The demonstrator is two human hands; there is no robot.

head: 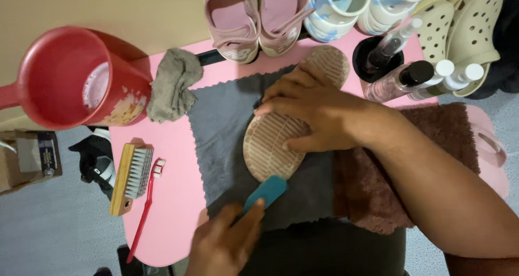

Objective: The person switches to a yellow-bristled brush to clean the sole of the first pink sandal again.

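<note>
At centre of the pink counter point(167, 146), sole-up shoe point(286, 130) lies on a grey cloth point(221, 125).
Right hand point(319, 114) presses flat on the sole, fingers spread, hiding its middle. Left hand point(224, 243), cut off by the near edge, grips a teal brush point(266, 192); bristles unseen. Open room lies left, towards wooden brush point(131, 176) and toothbrush point(147, 206).

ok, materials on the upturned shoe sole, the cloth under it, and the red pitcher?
Shoe sole: looks like matte beige rubber or foam, with moulded ribbed tread. Grey cloth: soft napped fabric, likely microfibre, with a wavy cut edge. Red pitcher: seemingly moulded plastic, smooth and slightly glossy.
</note>
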